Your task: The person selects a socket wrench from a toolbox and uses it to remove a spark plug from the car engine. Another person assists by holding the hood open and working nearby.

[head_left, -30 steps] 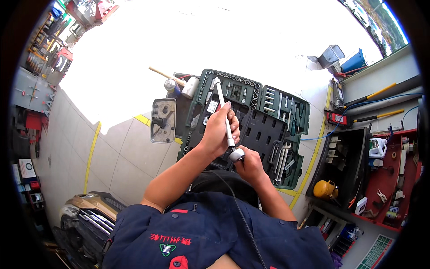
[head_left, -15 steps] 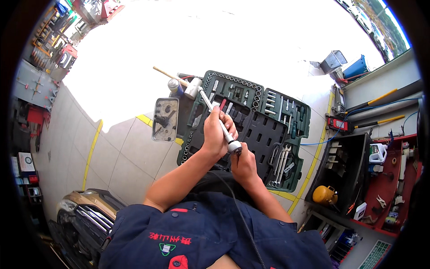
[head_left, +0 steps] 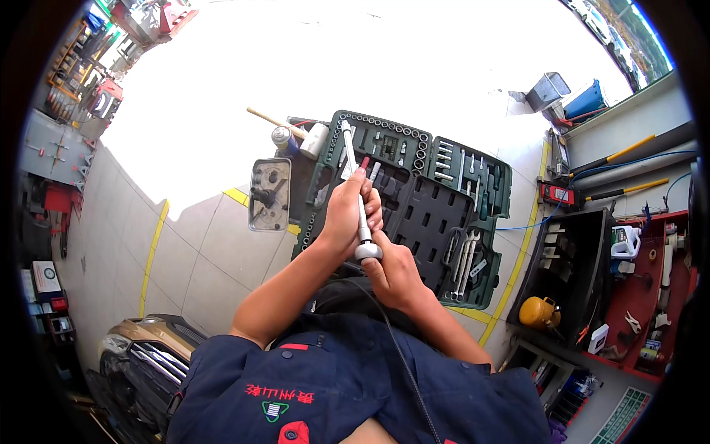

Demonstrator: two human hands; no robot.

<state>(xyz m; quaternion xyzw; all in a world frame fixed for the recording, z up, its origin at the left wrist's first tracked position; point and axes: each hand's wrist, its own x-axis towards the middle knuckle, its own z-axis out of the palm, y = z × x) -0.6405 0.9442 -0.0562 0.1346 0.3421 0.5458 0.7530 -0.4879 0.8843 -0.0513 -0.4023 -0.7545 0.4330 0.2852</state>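
Stretching across the view, a pale tiled floor (head_left: pixel 185 259) carries yellow lines and turns glaring white toward the top. At the lower left sits a gold-brown vehicle front (head_left: pixel 151 351) with bright grille bars. Before the person a green tool case (head_left: pixel 436 203) lies open, its black insides full of recesses; what it rests on is hard to make out. To the right stands an open black bin (head_left: pixel 566 288), with a red tray (head_left: pixel 637 288) of mixed items just beside it. Left of the case is a grey metal tray (head_left: pixel 260 216) holding dark parts.

A long silver bar tool (head_left: pixel 363 228) is held above the case, slanting away from the person, its far end over the sockets' side. The left hand (head_left: pixel 350 212) wraps closely around its middle; the right hand (head_left: pixel 397 272) is curled at the near end, fingers and thumb closed about the rounded head (head_left: pixel 368 252).

By the case's upper left corner lie a mallet (head_left: pixel 315 140) with a wooden handle and, just beside it, an upright spray can (head_left: pixel 283 140). Smaller still are the wrenches (head_left: pixel 464 265) in the case's right half and the row of sockets (head_left: pixel 384 124) along its far edge.
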